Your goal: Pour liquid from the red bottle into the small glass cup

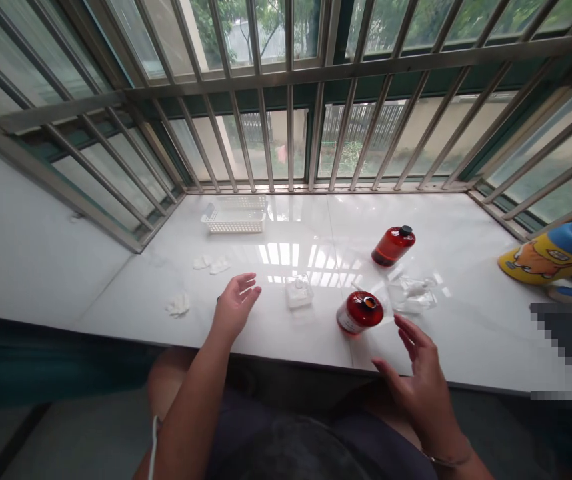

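Observation:
My left hand (236, 303) hovers open over the white sill (476, 327), fingers spread, holding nothing. A small clear box (299, 291) sits just to its right. My right hand (419, 370) is open near the sill's front edge, empty, just below and to the right of an uncapped red-brown bottle (360, 312). A second red-brown bottle (393, 245) with a black cap lies on its side farther back. Between the two bottles and to the right lies a crumpled clear plastic bag (413, 294).
A white perforated basket (235, 214) stands at the back left near the window bars. Three white cotton wads (179, 305) (201, 262) (219, 266) lie left of my left hand. A colourful blue and yellow object (553, 257) rests at the right edge.

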Tool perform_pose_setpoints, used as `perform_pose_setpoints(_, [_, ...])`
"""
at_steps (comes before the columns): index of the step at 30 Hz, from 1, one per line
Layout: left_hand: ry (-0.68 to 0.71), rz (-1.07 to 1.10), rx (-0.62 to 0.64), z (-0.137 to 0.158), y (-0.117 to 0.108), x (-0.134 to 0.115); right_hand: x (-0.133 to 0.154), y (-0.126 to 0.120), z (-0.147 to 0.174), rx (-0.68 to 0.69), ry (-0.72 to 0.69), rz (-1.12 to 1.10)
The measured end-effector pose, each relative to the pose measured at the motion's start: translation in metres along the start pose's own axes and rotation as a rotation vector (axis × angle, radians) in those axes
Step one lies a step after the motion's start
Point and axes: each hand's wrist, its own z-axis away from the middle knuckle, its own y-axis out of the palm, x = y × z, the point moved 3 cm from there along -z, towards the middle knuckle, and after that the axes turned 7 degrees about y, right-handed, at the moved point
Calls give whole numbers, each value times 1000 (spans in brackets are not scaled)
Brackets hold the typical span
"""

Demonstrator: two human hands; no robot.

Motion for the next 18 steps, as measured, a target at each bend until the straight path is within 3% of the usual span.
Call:
perform_pose_setpoints(4, [-34, 173, -218, 2, -57, -5, -11, -15, 15, -44, -30, 20])
perform_pose_setpoints(10, [-61, 518, -424, 3, -126, 12, -27, -20, -1, -189, 110, 11])
perform_pose_setpoints(13, [-138, 726, -466, 4, -140, 39, -34, -18, -16, -263, 152, -32])
perform_pose_setpoints(18, [-190, 845, -393, 9, -138, 67, -49, -11, -28, -343, 265, -45])
